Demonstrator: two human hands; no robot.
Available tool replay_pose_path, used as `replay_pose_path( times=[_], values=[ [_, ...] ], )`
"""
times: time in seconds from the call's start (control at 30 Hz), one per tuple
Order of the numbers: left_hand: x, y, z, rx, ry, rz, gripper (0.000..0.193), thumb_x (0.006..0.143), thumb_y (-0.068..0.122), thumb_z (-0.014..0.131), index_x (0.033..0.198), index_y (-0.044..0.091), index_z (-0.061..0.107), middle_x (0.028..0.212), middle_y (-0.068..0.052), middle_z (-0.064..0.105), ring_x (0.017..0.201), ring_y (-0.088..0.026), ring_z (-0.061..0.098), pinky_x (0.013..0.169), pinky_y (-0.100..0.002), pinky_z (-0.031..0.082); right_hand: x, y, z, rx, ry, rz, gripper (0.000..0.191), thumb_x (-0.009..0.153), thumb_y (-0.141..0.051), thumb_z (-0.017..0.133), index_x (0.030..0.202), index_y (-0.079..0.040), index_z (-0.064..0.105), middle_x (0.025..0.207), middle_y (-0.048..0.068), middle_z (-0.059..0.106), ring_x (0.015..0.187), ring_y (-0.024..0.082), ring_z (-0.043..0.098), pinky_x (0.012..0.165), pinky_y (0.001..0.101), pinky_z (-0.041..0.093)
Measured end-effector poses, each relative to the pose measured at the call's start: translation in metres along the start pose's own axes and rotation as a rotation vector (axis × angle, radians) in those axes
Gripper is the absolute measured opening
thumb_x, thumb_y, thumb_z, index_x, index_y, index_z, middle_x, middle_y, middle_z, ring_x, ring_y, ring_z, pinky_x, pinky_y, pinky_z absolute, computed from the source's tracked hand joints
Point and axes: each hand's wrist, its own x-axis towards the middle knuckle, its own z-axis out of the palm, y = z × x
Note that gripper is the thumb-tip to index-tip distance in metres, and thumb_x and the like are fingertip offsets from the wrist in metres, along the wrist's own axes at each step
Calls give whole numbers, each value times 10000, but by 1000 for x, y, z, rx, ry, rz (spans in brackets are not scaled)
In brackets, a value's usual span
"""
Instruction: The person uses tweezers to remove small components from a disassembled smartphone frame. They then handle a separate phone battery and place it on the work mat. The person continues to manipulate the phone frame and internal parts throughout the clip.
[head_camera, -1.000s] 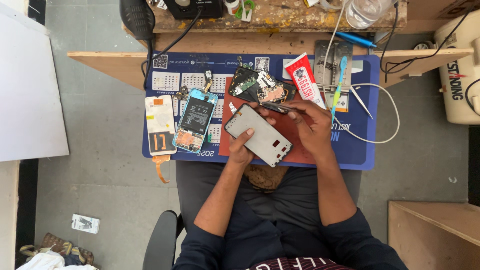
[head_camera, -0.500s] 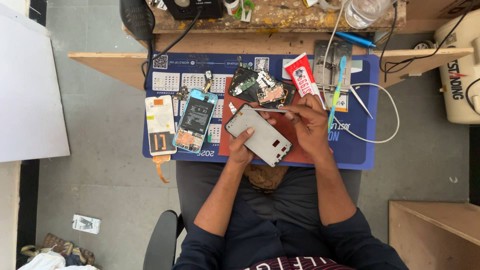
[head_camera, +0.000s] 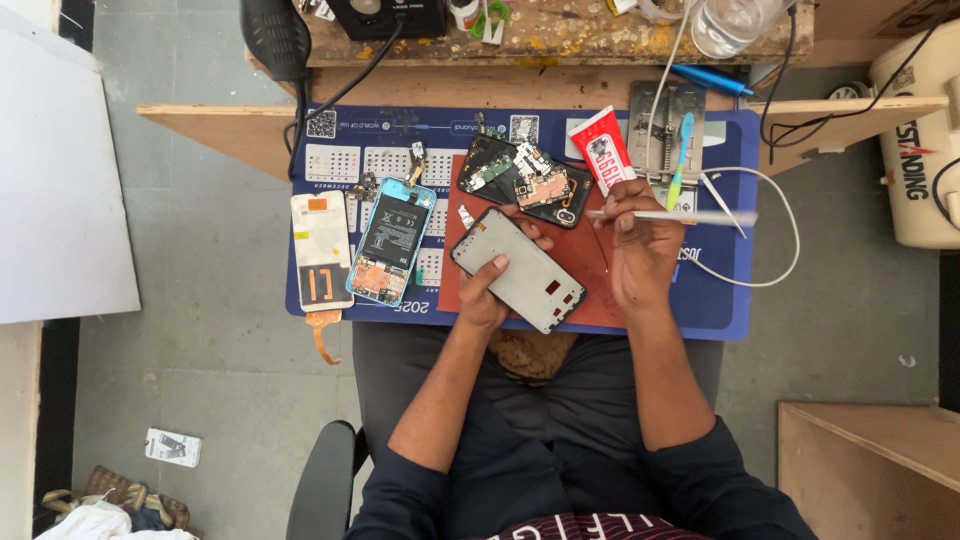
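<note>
Holding: the left hand is closed around a grey phone frame, thumb on top, over the red mat.
Right hand: the right hand pinches a thin white tool that lies sideways, just above the frame.
Nearby: a blue open phone and a white screen panel lie left on the blue mat.
Behind: small phone boards and a red tube.

I sit on a black chair at my wooden bench — grey concrete floor all around, lit evenly. A white board lies to my left, a plywood box (open-topped) to my right.
</note>
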Motion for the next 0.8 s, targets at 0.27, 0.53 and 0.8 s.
replay_pose_path(
  times=[0.27, 0.53, 0.8],
  values=[
    [0, 2, 1, 22, -11, 8, 656, 891, 209, 644, 1474, -9, 439, 1183, -194, 611, 1162, -354, 659, 1014, -479, 558, 1, -2, 0, 0, 8, 18, 239, 1041, -209, 713, 1071, 25, 679, 1123, 112, 614, 897, 186, 623, 794, 317, 536],
    [0, 2, 2, 23, -1, 5, 658, 887, 206, 642, 1475, -9, 439, 1184, -196, 611, 1159, -352, 657, 1008, -475, 556, 2, -5, 3, 14, -5, 32, 220, 1056, -179, 691, 1044, 39, 665, 1142, 128, 608, 905, 184, 619, 811, 325, 553],
    [-1, 1, 1, 20, 9, 3, 666, 879, 197, 635, 1478, -12, 433, 1186, -203, 613, 1159, -358, 660, 1012, -478, 556, 1, -7, 2, 36, -19, 42, 195, 1051, -148, 681, 1021, 43, 660, 1140, 141, 610, 879, 195, 626, 807, 316, 551]
  ],
)
